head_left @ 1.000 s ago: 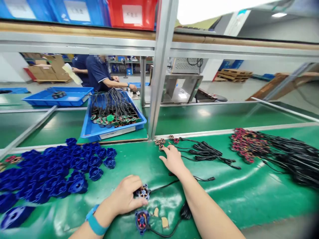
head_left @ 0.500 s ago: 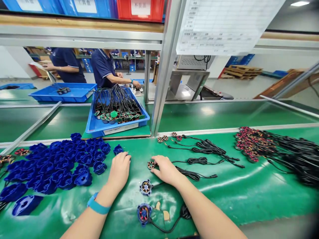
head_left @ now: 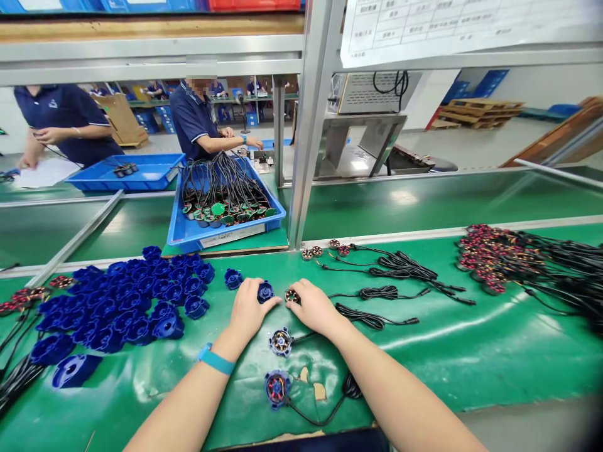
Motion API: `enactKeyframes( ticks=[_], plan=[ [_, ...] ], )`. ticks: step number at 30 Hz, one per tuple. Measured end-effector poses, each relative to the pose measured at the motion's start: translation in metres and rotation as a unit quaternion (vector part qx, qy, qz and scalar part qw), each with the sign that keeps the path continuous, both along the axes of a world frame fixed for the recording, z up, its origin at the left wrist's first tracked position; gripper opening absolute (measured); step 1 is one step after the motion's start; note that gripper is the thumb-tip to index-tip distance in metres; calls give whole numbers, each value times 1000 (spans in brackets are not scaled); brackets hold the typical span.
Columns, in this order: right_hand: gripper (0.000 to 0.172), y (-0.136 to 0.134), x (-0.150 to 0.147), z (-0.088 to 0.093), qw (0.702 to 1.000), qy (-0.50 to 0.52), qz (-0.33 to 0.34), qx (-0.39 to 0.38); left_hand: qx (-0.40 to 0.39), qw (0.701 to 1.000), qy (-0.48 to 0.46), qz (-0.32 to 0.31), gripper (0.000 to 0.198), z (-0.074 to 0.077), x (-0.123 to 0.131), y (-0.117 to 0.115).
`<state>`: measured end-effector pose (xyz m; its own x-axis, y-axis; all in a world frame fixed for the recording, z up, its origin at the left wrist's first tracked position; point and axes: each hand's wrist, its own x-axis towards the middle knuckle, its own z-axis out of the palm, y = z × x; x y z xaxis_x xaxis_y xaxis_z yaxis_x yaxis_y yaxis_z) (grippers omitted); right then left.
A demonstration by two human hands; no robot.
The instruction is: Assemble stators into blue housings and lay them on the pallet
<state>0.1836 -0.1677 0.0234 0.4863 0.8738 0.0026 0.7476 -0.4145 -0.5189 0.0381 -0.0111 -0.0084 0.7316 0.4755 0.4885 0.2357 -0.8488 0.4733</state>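
Observation:
My left hand (head_left: 247, 309) pinches a small blue plastic housing (head_left: 264, 291) on the green mat. My right hand (head_left: 315, 306) grips a copper-wound stator (head_left: 292, 295) with a black cable trailing right. The two parts sit close together, a little apart. Just below my hands lie a bare stator (head_left: 281, 342) and another stator seated in a blue housing (head_left: 276, 387), both with black cables. A pile of blue housings (head_left: 127, 301) lies to the left.
A heap of cabled stators (head_left: 527, 263) lies at the right, a few more (head_left: 377, 267) behind my hands. A blue tray (head_left: 226, 207) of cabled parts stands beyond an aluminium post (head_left: 308, 138). Two people in dark shirts work across the belt.
My left hand left the lower stator, reached to the blue pile and came back holding a blue housing. My right hand picked a stator from the back and drew it toward me.

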Motion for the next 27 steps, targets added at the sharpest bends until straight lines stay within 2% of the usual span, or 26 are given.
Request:
enactKeyframes(
  ticks=[3, 5, 7, 9, 13, 17, 20, 22, 25, 27],
  plan=[
    [28, -3, 0, 2, 994, 34, -10, 101, -27, 998, 12, -55, 44, -2, 2, -1],
    [31, -4, -6, 6, 984, 55, 9, 170, -54, 996, 12, -67, 55, -4, -2, -2],
    [32, -3, -14, 10, 977, 72, 32, 200, -83, 995, 9, -59, 69, -6, -6, -3],
    [30, -1, -22, 12, 976, 78, 51, 196, -90, 994, 10, -67, 75, -7, -9, -6],
    [28, 1, -28, 10, 980, 69, 51, 180, -38, 992, -2, -117, 55, -3, -12, -13],
    [31, 1, -28, 6, 981, 65, 32, 183, -32, 991, -16, -129, 46, 2, -13, -16],
    [37, 1, -26, 4, 980, 76, 28, 179, -51, 992, -18, -114, 50, 0, -13, -15],
    [40, 0, -25, 3, 980, 79, 48, 178, -73, 992, -15, -100, 56, -4, -14, -15],
    [35, -1, -23, 0, 977, 78, 76, 182, -101, 990, -8, -96, 61, -8, -15, -15],
    [36, -1, -22, -1, 978, 78, 67, 179, -102, 990, -13, -98, 60, -8, -16, -15]
  ],
)
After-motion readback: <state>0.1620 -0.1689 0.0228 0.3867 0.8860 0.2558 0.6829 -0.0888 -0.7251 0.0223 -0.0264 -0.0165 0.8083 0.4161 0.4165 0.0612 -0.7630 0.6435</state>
